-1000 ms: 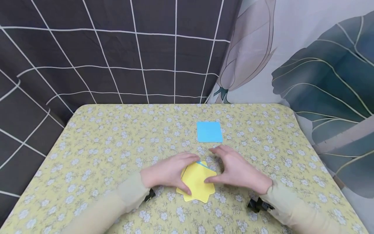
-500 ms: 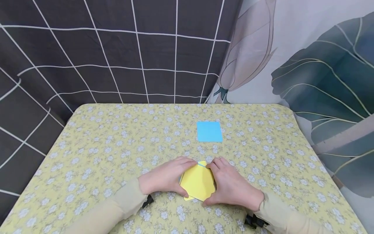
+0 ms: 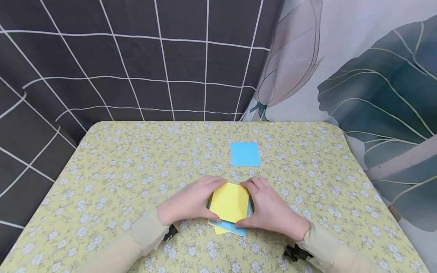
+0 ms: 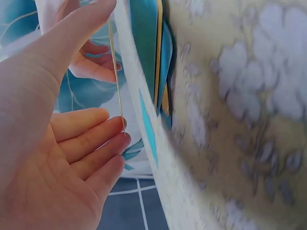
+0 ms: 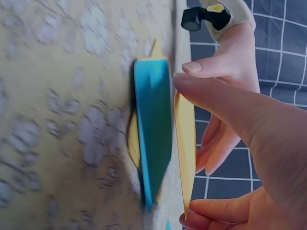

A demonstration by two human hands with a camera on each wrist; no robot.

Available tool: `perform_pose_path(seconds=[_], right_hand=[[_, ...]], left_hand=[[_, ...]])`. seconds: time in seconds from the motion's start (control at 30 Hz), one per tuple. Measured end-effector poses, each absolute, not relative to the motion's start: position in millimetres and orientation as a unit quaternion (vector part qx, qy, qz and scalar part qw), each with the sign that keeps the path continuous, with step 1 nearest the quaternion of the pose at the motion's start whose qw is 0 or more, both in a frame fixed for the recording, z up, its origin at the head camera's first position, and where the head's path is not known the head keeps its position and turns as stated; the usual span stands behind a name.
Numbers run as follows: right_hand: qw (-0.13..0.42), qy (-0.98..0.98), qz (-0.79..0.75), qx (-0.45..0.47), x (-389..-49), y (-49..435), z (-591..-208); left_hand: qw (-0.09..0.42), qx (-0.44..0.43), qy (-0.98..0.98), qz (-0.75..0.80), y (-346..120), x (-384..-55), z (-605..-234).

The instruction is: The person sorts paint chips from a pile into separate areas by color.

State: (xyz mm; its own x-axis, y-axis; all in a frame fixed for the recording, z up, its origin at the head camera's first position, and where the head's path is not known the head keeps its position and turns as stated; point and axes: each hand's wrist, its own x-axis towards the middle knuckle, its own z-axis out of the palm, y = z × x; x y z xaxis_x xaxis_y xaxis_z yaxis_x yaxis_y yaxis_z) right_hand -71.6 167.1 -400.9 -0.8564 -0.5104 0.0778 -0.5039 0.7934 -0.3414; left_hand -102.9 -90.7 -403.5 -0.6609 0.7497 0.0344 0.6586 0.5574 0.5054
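Observation:
In the head view, a yellow square card (image 3: 229,202) is held up by its edges between both hands. My left hand (image 3: 191,201) grips its left side, thumb at the near corner and fingertips at the far one. My right hand (image 3: 271,212) holds the right side in the same way. Beneath it lies a fanned stack of blue and yellow cards, its top blue card (image 3: 233,227) partly hidden. From the right wrist, a gap separates the raised yellow card (image 5: 185,148) from the blue card (image 5: 154,124) under it. The left wrist view shows the raised card (image 4: 116,81) as a thin edge.
Another blue square card (image 3: 245,154) lies alone farther back on the floral-covered table (image 3: 136,170). A dark gridded curtain (image 3: 136,57) hangs behind, and a leaf-patterned curtain (image 3: 341,76) hangs at the right.
Both hands have closed in on the top yellow card and raised it off the stack, uncovering the blue card below. The lone blue card has stayed put.

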Motion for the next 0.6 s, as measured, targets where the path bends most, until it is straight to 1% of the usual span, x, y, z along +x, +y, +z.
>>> perform_pose_path(seconds=[0.2, 0.37, 0.6], right_hand=[[-0.003, 0.941, -0.194, -0.277, -93, 158, -394], [-0.001, 0.930, -0.220, -0.296, -129, 146, -388], [-0.003, 0.914, -0.227, -0.336, -183, 126, -381]], left_hand=[[0.049, 0.387, 0.886, 0.249, -100, -116, -398], [0.019, 0.350, 0.904, 0.245, -112, -138, -392], [0.003, 0.312, 0.917, 0.248, -131, -176, -389]])
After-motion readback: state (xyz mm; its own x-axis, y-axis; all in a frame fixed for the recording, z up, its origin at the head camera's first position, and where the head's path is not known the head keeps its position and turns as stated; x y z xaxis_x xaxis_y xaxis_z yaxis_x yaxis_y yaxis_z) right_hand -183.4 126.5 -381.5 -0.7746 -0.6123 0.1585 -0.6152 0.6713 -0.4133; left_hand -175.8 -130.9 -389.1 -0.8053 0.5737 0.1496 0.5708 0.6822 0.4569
